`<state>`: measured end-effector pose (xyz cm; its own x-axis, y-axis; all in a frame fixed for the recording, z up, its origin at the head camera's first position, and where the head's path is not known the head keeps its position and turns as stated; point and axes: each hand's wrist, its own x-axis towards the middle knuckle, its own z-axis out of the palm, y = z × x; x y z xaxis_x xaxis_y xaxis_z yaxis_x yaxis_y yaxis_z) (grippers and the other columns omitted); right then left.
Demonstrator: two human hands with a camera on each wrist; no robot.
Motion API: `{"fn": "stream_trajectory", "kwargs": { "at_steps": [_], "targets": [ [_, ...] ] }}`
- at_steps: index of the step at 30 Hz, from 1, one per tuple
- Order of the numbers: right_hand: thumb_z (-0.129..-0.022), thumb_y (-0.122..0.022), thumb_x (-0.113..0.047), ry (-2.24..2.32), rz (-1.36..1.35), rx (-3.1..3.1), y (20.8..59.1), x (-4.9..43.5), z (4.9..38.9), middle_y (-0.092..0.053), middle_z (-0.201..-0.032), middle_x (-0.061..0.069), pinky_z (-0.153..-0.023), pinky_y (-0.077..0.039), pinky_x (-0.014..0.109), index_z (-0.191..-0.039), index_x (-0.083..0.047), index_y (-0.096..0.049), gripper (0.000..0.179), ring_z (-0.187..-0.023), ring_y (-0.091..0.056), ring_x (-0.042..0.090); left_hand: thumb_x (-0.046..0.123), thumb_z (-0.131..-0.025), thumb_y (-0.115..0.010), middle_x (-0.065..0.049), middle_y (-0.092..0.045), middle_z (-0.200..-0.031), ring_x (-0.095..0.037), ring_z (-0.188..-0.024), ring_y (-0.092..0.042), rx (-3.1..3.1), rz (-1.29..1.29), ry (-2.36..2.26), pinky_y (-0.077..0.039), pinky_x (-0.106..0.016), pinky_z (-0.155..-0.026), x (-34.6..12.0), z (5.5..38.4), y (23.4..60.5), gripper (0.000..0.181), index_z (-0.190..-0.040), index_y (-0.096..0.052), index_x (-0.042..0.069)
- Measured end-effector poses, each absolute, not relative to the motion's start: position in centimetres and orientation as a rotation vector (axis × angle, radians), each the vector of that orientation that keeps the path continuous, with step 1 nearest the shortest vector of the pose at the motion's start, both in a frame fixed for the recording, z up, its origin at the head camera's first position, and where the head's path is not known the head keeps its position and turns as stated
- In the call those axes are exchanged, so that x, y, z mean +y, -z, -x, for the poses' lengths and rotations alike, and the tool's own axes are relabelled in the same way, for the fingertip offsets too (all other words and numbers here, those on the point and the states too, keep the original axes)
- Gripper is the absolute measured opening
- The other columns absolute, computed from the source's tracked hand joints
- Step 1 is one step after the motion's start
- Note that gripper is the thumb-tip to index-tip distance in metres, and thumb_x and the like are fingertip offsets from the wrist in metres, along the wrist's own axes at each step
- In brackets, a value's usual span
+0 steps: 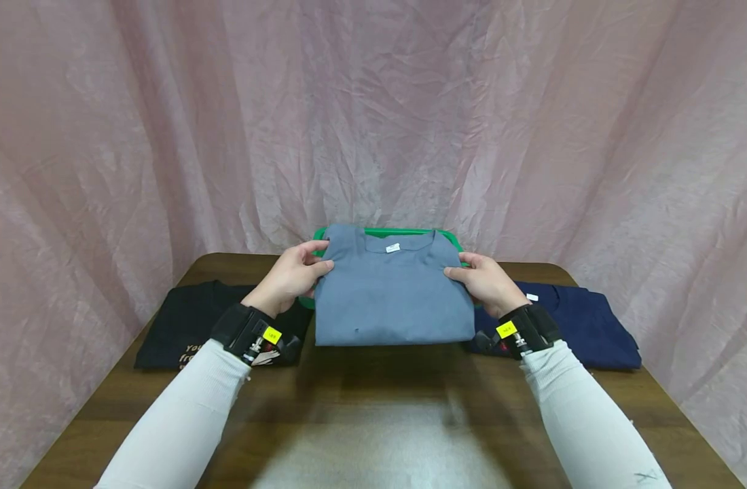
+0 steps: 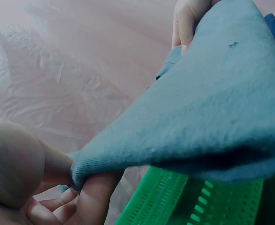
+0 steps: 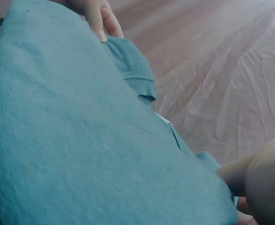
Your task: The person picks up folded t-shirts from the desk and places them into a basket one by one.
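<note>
A folded grey-blue T-shirt [image 1: 393, 292] with a white neck label hangs above the table, held between both hands. My left hand [image 1: 294, 275] pinches its left edge, thumb in front and fingers behind. On the opposite edge my right hand [image 1: 486, 282] pinches the cloth the same way. In the left wrist view the shirt [image 2: 198, 108] sags between the hands over a green perforated basket [image 2: 154, 197]. The right wrist view shows the shirt's broad front [image 3: 95, 131]; the fingers behind it are partly hidden. Only the basket's rim [image 1: 404, 231] shows behind the shirt from the head.
On the left of the wooden table [image 1: 373, 421] lies a folded black T-shirt [image 1: 196, 319] with printed lettering. A folded navy T-shirt [image 1: 587, 326] lies on the right, partly behind my right wrist. A pink curtain [image 1: 373, 122] hangs behind the table.
</note>
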<state>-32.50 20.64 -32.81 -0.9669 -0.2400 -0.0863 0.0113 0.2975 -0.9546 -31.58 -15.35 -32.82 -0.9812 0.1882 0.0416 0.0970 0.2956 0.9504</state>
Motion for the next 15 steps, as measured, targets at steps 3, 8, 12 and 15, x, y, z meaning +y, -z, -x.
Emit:
{"fn": "stream_trajectory", "kwargs": {
  "at_steps": [3,8,12,15],
  "targets": [
    [-0.103,-0.056,-0.019,1.727,0.203,2.362,32.7,20.5,33.1,-0.058,-0.122,0.016,-0.068,-0.057,0.033,-0.150,-0.002,-0.034,0.054,-0.092,-0.064,0.023,0.016,-0.101,-0.060,-0.012,-0.058,-0.112,-0.012,-0.055,-0.044,2.463,-0.259,-1.797,-0.048,-0.025,-0.047,-15.3,32.2,32.7,0.052,-0.150,-0.041,0.017],
    [-0.103,-0.056,-0.019,1.729,0.189,2.372,32.8,20.3,34.1,-0.052,-0.131,0.016,-0.075,-0.055,0.032,-0.153,-0.001,-0.027,0.060,-0.103,-0.059,0.023,0.016,-0.102,-0.059,-0.012,-0.057,-0.118,-0.015,-0.061,-0.050,2.452,-0.226,-1.807,-0.052,-0.028,-0.052,-15.1,33.2,32.6,0.052,-0.151,-0.039,0.017],
    [-0.103,-0.056,-0.019,1.726,0.184,2.401,33.0,20.0,34.8,-0.051,-0.130,0.016,-0.078,-0.054,0.033,-0.148,0.001,-0.036,0.053,-0.104,-0.058,0.024,0.016,-0.103,-0.058,-0.012,-0.057,-0.120,-0.022,-0.080,-0.060,2.453,-0.212,-1.810,-0.057,-0.032,-0.058,-15.0,34.0,32.5,0.052,-0.151,-0.039,0.017],
    [-0.103,-0.057,-0.019,1.733,0.158,2.416,33.1,19.8,35.3,-0.047,-0.136,0.018,-0.087,-0.052,0.040,-0.148,0.001,-0.036,0.054,-0.109,-0.054,0.026,0.016,-0.103,-0.058,-0.013,-0.058,-0.118,-0.025,-0.091,-0.061,2.459,-0.200,-1.810,-0.057,-0.034,-0.060,-14.9,34.6,32.5,0.050,-0.150,-0.040,0.016]
  ]
}}
